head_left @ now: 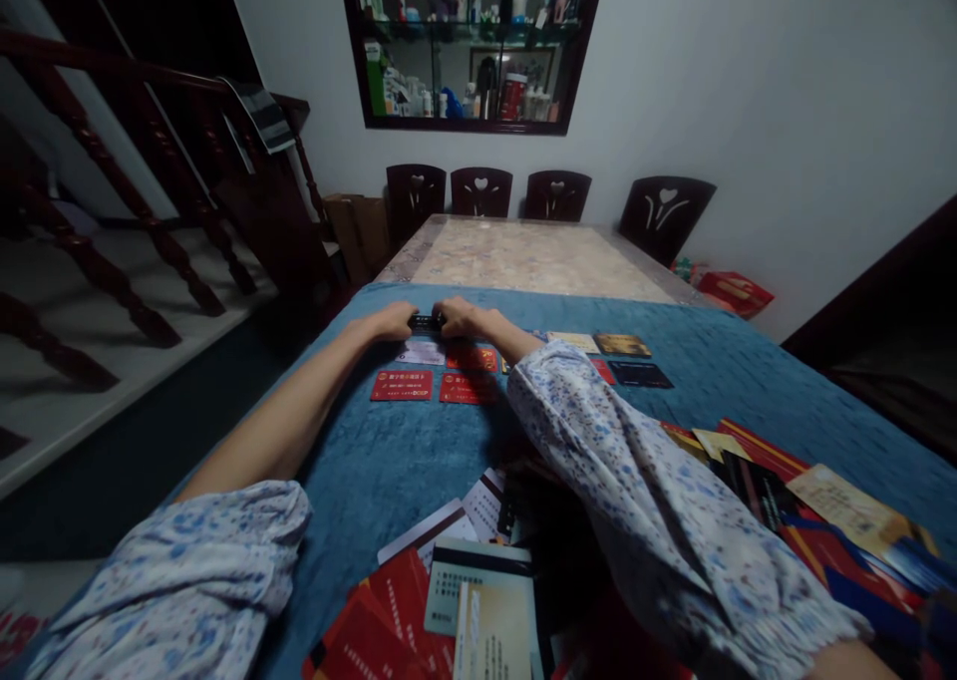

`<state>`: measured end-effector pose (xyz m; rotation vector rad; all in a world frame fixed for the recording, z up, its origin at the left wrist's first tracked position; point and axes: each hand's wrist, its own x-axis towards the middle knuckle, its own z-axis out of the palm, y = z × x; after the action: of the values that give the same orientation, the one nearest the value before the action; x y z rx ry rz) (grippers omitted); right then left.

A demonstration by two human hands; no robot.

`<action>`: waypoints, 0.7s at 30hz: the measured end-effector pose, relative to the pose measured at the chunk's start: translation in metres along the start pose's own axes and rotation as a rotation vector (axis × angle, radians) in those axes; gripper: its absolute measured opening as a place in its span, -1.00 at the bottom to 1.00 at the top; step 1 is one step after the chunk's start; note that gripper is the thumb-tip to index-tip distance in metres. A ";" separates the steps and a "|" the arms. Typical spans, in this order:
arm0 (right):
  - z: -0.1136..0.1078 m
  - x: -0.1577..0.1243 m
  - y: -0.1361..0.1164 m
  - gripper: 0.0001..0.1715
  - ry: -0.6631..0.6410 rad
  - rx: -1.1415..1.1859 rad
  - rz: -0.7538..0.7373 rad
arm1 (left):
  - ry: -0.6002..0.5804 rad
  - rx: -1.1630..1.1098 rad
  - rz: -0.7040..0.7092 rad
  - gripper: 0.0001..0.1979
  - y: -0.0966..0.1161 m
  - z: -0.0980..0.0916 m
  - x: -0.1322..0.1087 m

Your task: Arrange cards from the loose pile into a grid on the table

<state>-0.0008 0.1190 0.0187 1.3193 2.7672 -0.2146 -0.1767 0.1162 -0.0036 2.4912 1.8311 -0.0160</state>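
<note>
From where I stand, the left hand (396,322) and the right hand (462,317) pinch the two ends of a flat black plastic card (427,325). It is just beyond a pale plastic card (420,353). Soft, even fingers would best keep it straight. A fuzzy blue cloth (419,436) covers this end; past it are a shiny beige tabletop (523,253) and dark wooden chairs (494,201).

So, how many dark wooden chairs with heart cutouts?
4: left chair, second chair, third chair beyond the pale patterned table; fourth chair by its right edge. Others may be hidden.
</note>
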 end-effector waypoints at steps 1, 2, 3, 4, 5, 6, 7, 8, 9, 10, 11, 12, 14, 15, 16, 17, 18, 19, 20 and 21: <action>0.000 0.000 0.000 -0.44 0.006 -0.001 -0.011 | 0.006 -0.002 0.003 -0.75 -0.001 0.001 0.000; 0.001 0.001 0.001 -0.43 0.010 -0.004 -0.020 | 0.012 -0.003 0.006 -0.73 -0.001 0.001 0.000; 0.002 0.002 0.001 -0.44 0.013 -0.009 -0.028 | 0.021 -0.005 0.010 -0.69 -0.002 0.001 0.000; 0.002 0.002 0.002 -0.44 0.016 -0.016 -0.033 | 0.035 -0.007 0.016 -0.64 -0.003 0.002 -0.001; 0.003 0.003 0.003 -0.45 0.023 -0.024 -0.035 | 0.047 -0.009 0.018 -0.58 -0.004 0.002 -0.001; 0.004 0.003 0.004 -0.45 0.032 -0.033 -0.035 | 0.056 -0.009 0.016 -0.52 -0.005 0.002 -0.001; 0.004 0.003 0.005 -0.44 0.042 -0.041 -0.039 | 0.064 -0.008 0.010 -0.46 -0.006 0.001 -0.001; 0.004 0.002 0.006 -0.43 0.052 -0.048 -0.047 | 0.072 -0.006 0.001 -0.43 -0.006 0.001 -0.002; 0.005 0.001 0.008 -0.43 0.061 -0.054 -0.054 | 0.077 -0.003 -0.010 -0.40 -0.006 0.001 -0.002; 0.005 0.001 0.009 -0.42 0.072 -0.059 -0.060 | 0.078 0.001 -0.019 -0.38 -0.006 0.000 -0.003; 0.005 0.000 0.011 -0.42 0.082 -0.064 -0.062 | 0.083 0.002 -0.027 -0.37 -0.006 0.000 -0.005; 0.005 -0.001 0.013 -0.40 0.092 -0.070 -0.060 | 0.091 0.001 -0.034 -0.36 -0.005 0.000 -0.006; 0.005 -0.004 0.017 -0.38 0.115 -0.082 -0.053 | 0.109 -0.003 -0.051 -0.35 -0.004 0.000 -0.010; 0.005 -0.005 0.019 -0.38 0.125 -0.085 -0.056 | 0.126 -0.010 -0.062 -0.35 -0.003 0.000 -0.012; 0.005 -0.006 0.021 -0.39 0.133 -0.084 -0.064 | 0.149 -0.020 -0.074 -0.35 -0.002 0.000 -0.014; 0.004 -0.008 0.022 -0.41 0.144 -0.083 -0.075 | 0.176 -0.033 -0.084 -0.34 -0.001 0.000 -0.017; 0.004 -0.011 0.024 -0.44 0.158 -0.082 -0.088 | 0.203 -0.048 -0.089 -0.35 0.001 0.000 -0.019; 0.003 -0.013 0.025 -0.47 0.173 -0.082 -0.100 | 0.231 -0.065 -0.091 -0.36 0.002 0.001 -0.021; 0.002 -0.017 0.025 -0.50 0.186 -0.084 -0.110 | 0.258 -0.083 -0.087 -0.37 0.005 0.000 -0.023; 0.001 -0.020 0.026 -0.54 0.196 -0.088 -0.116 | 0.282 -0.100 -0.076 -0.39 0.007 0.000 -0.026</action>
<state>0.0318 0.1191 0.0179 1.2223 2.9786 0.0320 -0.1772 0.0896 -0.0027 2.4574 1.9691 0.4347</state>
